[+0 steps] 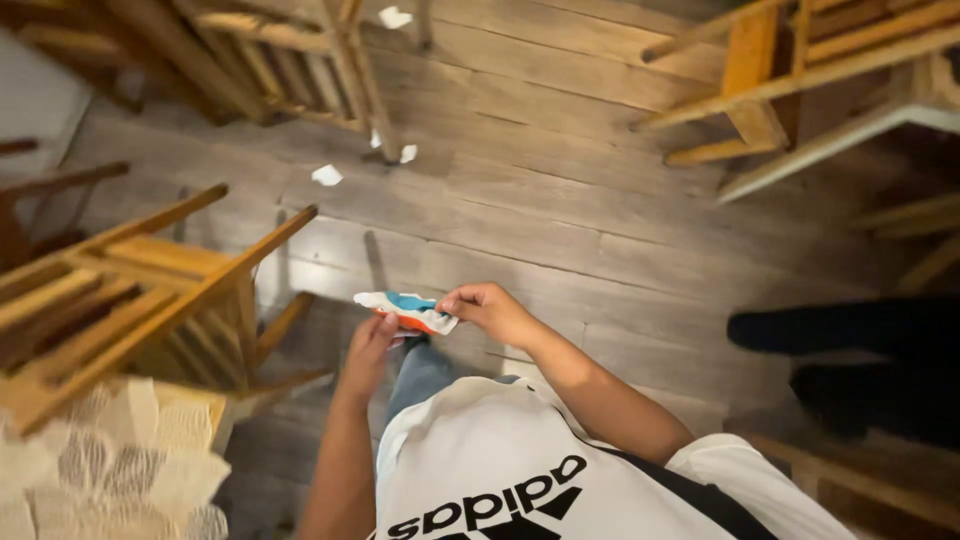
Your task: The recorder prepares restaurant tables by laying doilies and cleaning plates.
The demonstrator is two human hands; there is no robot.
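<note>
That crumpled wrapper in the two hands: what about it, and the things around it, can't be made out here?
- Wrapper: crushed between left hand and right hand, so its contents stay hidden in the head view.
- White scraps on the wooden floor: too small to identify.
- Chairs: cut off by the frame edges.
- Dark shape at right: blurred, unclear.

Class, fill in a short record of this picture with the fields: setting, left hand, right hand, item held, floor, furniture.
setting: indoor room with a wooden plank floor, seen from above
left hand: left hand grips the wrapper from below
right hand: right hand pinches the wrapper's right end
item held: crumpled wrapper, white, blue and orange, held between both hands
floor: small white paper scraps lie near the chair legs
furniture: wooden chairs on the left and at the top
</note>
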